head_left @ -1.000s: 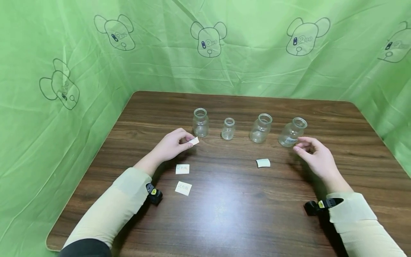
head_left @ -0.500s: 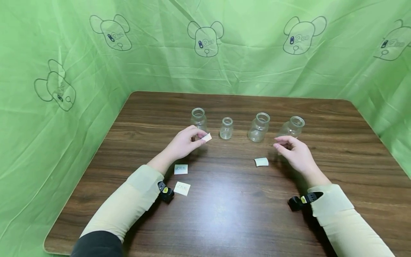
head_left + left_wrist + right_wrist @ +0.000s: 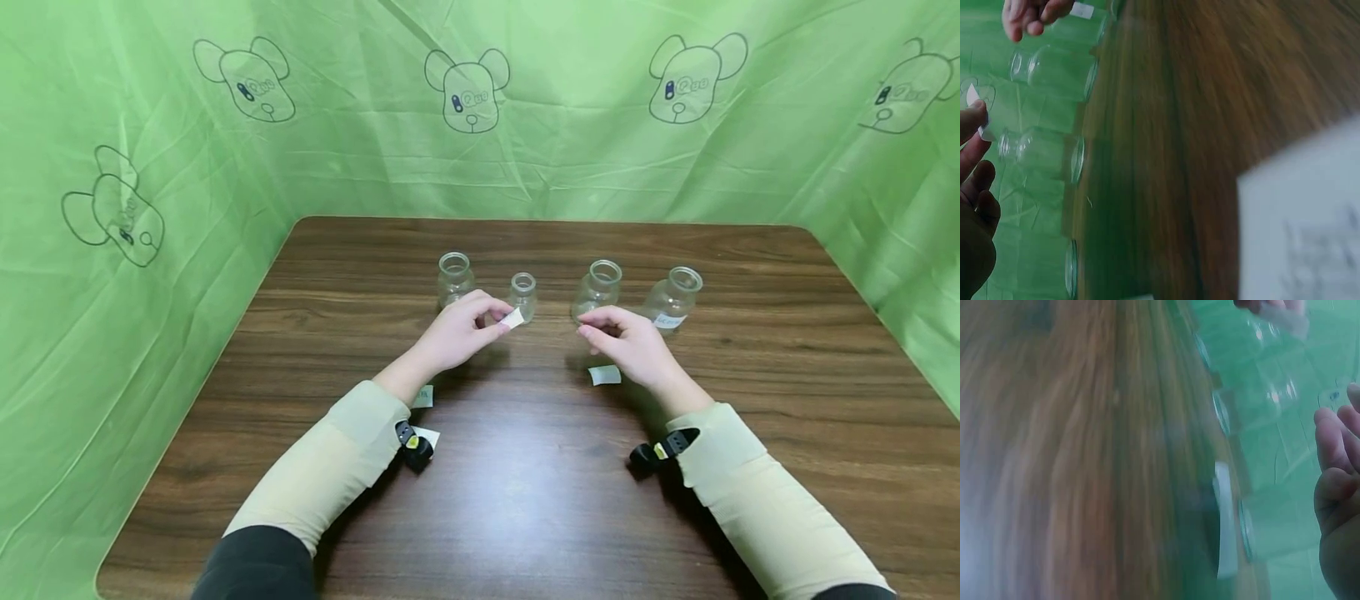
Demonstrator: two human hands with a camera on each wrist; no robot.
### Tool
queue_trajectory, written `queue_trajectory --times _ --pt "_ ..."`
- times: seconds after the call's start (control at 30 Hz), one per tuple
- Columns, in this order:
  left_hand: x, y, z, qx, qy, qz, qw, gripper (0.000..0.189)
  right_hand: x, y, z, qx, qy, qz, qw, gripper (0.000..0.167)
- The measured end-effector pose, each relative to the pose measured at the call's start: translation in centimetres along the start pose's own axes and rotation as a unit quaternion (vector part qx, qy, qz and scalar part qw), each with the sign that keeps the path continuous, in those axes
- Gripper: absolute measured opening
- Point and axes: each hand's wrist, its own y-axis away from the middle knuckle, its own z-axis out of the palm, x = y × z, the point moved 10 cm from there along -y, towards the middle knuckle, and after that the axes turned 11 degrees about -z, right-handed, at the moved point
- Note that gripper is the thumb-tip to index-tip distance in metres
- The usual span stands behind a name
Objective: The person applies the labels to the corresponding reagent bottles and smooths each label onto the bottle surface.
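Note:
My left hand (image 3: 467,332) pinches a small white paper label (image 3: 513,318) between thumb and fingers, just in front of the smallest glass jar (image 3: 524,287). In the left wrist view the label (image 3: 972,95) sticks out past the fingertips. My right hand (image 3: 637,348) holds nothing; its fingers are loosely bent in front of another glass jar (image 3: 600,287), partly covering it. At the right end, a glass jar (image 3: 672,296) carries a white label (image 3: 667,322) with writing. A larger jar (image 3: 454,271) stands behind my left hand, its lower part hidden.
A slightly curled blank label (image 3: 604,375) lies on the wooden table (image 3: 517,467) below my right hand. Two more labels, one upper (image 3: 425,397) and one lower (image 3: 430,437), are partly hidden by my left forearm. Green cloth (image 3: 360,167) hangs around the table.
My left hand has moved right with the pinched label, from the leftmost jar to the smallest one. My right hand has moved left, away from the labelled jar, uncovering its label.

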Motion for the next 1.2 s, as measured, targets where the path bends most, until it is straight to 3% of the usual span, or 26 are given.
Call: queue_trajectory --times 0.2,0.4,0.53,0.67,0.83,0.93,1.2 --pt "1.5 -0.8 0.6 0.009 0.007 0.018 0.9998 0.023 -1.1 -1.0 2.2 -0.016 -0.038 0.006 0.9991 0.022" --pt "2.8 -1.2 1.7 -0.019 0.016 0.014 0.9996 0.024 -2.0 -1.6 3.1 -0.010 -0.069 0.002 0.9976 0.020" --pt "3.4 -1.3 2.3 -0.026 0.007 0.012 0.9996 0.025 -3.0 -1.6 2.9 -0.002 -0.064 0.024 0.9977 0.015" --pt "4.1 -1.2 2.4 -0.001 -0.010 0.027 0.9996 0.022 -3.4 -1.5 2.6 0.012 -0.068 0.037 0.9969 0.013" --pt "5.2 -0.8 2.2 0.040 -0.042 0.068 0.9960 0.017 -1.8 -1.4 2.7 0.020 -0.089 0.038 0.9951 0.014" --pt "5.2 -0.7 2.2 0.047 -0.039 0.062 0.9962 0.016 -1.1 -1.4 2.8 0.022 -0.101 0.035 0.9941 0.016" --pt "5.2 -0.6 2.5 0.026 0.025 0.036 0.9987 0.013 -0.9 -1.1 2.9 0.024 -0.152 0.028 0.9878 0.016"
